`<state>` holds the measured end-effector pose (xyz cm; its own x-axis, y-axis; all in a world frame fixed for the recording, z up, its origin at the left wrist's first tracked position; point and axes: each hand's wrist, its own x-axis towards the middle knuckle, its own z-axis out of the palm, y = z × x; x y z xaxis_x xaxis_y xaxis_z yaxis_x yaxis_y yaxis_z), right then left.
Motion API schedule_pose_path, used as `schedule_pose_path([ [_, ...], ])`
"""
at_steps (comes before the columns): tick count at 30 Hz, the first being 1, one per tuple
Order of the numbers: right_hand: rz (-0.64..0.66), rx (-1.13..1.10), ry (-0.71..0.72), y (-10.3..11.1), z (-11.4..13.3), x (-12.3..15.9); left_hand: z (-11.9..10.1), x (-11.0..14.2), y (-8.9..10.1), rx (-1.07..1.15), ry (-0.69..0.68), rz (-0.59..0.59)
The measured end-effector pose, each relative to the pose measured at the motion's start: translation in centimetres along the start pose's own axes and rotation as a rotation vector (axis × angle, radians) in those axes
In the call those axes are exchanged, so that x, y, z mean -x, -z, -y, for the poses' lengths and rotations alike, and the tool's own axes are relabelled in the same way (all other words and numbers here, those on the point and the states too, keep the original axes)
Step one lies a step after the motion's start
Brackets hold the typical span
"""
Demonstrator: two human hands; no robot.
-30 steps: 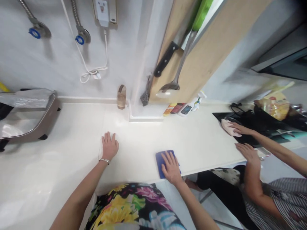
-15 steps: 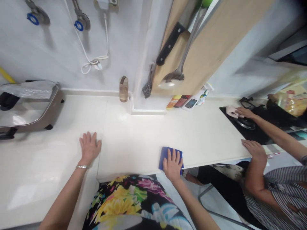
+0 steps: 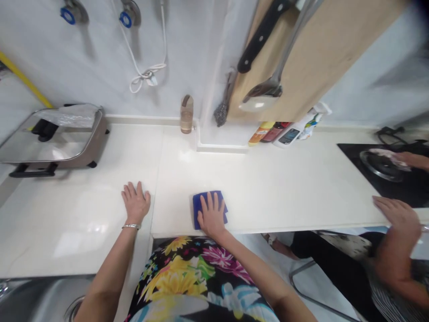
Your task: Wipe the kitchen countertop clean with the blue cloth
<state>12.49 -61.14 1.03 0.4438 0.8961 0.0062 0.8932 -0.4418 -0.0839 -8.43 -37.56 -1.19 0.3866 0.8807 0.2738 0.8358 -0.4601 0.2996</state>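
My right hand (image 3: 213, 216) lies spread over a folded blue cloth (image 3: 198, 214) and presses it flat against the white countertop (image 3: 275, 192), near the front edge. Part of the cloth is covered by the palm and fingers. To the left, my left hand (image 3: 136, 203) rests palm down on the same counter, fingers apart, with nothing under it that I can see. A silver bracelet (image 3: 131, 226) circles that wrist. A thin seam in the counter runs just right of the left hand.
An electric pan with a glass lid (image 3: 90, 150) stands at the left, above a sink (image 3: 43, 299). A clear bottle (image 3: 187, 118) and several condiment bottles (image 3: 261, 133) line the wall. At right, a co-worker's hand (image 3: 398, 212) rests by a black cooktop (image 3: 365, 172); their other hand holds a cloth there.
My right hand has slid left with the blue cloth, closer to my left hand. The view has shifted, showing the sink and more of the pan. The co-worker's cloth has moved across the burner.
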Motion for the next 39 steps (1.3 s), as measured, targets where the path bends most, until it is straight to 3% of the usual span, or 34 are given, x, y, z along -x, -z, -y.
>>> schedule_pose_path([
  [10,0.096,-0.034,0.312,0.3,8.1,-1.2,-0.2,0.3,0.3,-0.007,0.042,0.025],
  [17,0.162,-0.055,0.378,0.3,14.0,-1.9,0.1,0.6,0.1,0.013,0.037,0.007],
  [21,0.121,-0.098,0.389,0.0,15.0,-1.8,0.1,0.7,0.0,0.017,0.047,0.013],
  [25,0.071,-0.195,0.479,-0.3,12.4,-1.9,0.3,0.6,0.2,0.009,0.041,0.025],
  [28,0.057,-0.21,0.463,-0.2,9.3,-2.2,0.5,0.6,0.5,0.019,0.034,0.031],
  [33,-0.02,-0.114,0.2,-0.1,1.7,-1.9,0.6,0.0,0.8,0.057,0.017,-0.025],
  [39,-0.104,0.032,-0.14,-0.3,-10.5,1.1,-0.8,-0.6,1.7,0.091,-0.011,-0.053],
])
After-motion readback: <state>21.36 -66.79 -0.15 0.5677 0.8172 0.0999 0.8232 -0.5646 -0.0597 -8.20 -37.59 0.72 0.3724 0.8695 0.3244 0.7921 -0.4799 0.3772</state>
